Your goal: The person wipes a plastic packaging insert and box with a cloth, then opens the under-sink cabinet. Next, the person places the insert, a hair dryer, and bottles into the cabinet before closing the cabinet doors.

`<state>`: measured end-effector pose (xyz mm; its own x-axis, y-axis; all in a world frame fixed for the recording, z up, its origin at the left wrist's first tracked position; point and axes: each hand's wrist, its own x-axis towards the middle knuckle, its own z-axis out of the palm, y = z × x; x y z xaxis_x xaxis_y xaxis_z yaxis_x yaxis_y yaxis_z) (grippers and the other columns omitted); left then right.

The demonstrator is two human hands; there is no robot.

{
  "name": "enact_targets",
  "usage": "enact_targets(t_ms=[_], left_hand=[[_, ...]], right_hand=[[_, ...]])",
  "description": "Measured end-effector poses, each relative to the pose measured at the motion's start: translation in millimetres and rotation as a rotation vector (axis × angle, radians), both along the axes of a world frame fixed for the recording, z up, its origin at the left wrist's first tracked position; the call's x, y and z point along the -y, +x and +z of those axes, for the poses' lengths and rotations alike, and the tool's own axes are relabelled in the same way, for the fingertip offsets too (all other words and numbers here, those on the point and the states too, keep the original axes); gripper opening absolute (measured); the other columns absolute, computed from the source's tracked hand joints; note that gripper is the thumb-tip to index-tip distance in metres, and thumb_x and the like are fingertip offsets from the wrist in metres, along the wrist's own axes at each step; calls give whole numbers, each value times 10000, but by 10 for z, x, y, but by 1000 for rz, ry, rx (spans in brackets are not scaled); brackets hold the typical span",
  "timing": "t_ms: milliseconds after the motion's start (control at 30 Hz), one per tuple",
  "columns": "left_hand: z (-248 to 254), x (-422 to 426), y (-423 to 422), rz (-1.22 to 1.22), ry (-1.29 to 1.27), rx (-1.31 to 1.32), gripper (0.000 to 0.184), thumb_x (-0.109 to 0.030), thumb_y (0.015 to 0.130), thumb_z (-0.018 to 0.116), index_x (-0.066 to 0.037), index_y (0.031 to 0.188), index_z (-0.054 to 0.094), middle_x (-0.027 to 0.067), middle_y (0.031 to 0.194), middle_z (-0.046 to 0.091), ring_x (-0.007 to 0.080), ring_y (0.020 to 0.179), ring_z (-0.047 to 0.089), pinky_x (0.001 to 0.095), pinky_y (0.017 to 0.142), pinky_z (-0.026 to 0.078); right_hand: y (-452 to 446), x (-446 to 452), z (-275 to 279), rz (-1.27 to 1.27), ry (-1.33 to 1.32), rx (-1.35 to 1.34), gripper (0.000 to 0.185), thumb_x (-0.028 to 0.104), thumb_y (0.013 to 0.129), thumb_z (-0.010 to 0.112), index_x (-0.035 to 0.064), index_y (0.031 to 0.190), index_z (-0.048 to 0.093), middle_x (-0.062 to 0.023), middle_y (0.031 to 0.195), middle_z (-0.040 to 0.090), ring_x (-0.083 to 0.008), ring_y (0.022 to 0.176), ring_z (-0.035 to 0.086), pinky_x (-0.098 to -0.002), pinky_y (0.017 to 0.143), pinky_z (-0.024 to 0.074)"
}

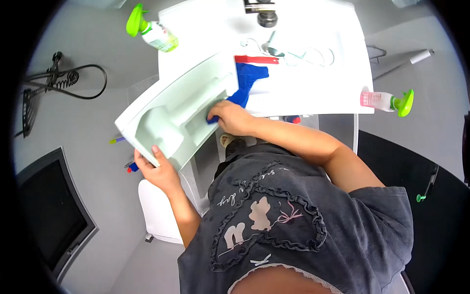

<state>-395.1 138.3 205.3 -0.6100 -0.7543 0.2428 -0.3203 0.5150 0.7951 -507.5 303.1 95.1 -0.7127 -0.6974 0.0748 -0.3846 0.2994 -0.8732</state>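
Observation:
A pale white-green moulded tray (183, 90) is tilted at the left front of the white counter. My left hand (159, 174) grips its lower left corner, with the thumb inside the rim. My right hand (230, 117) is closed on a blue cloth (242, 88) at the tray's right end. One end of the cloth pokes out under my fingers inside the tray, while the rest trails over the rim onto the counter. A red strip-shaped item (257, 60) lies just behind the cloth.
On the white counter (313, 93) are a dark faucet (267, 18) and a grey-green corded device (274, 46). A green-topped spray bottle (159, 36) is at the back left, and a pink one (382, 101) at the right edge. A white toilet lid (159, 210) is at lower left.

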Motion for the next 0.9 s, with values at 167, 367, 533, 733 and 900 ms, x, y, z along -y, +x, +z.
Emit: enact_targets(t_ms=[167, 367, 533, 733, 900], left_hand=[[-147, 38, 111, 67, 66, 60, 366, -236, 926, 522, 37, 1166, 484, 129, 1067, 575, 209, 948, 567, 313, 843, 434], [-380, 45, 212, 157, 179, 47, 433, -298, 932, 511, 42, 1195, 454, 147, 1127, 560, 215, 1001, 551, 309, 869, 423], [-476, 453, 598, 324, 716, -63, 543, -385, 932, 469, 32, 1273, 401, 179, 1195, 531, 270, 1045, 557, 361, 857, 471], [-934, 259, 953, -340, 2209, -402, 657, -496, 889, 454, -77, 1381, 334, 258, 1199, 515, 234, 836, 575, 342, 705, 476], [-904, -179, 961, -492, 2651, -425, 756, -591, 860, 407, -99, 1419, 275, 208, 1090, 538, 203, 751, 528, 326, 694, 447]], right_hand=[[-220, -460, -16, 246, -23, -157, 209, 36, 706, 585, 66, 911, 611, -68, 967, 571, -252, 974, 521, -341, 826, 461], [-482, -882, -199, 345, -19, -554, 147, 112, 766, 538, 84, 905, 579, -59, 1001, 537, -232, 1003, 498, -325, 793, 463], [-978, -1647, -741, -240, 540, -276, 305, 26, 736, 544, 36, 1037, 593, -165, 1090, 548, -338, 1010, 518, -409, 891, 443], [-563, -1516, -52, -350, 205, -196, 408, 121, 784, 615, 62, 1182, 548, -176, 1217, 514, -358, 1142, 461, -389, 933, 414], [-59, -1303, 265, -340, 78, -205, 384, 131, 808, 609, 95, 1185, 550, -156, 1261, 489, -337, 1176, 449, -386, 984, 365]])
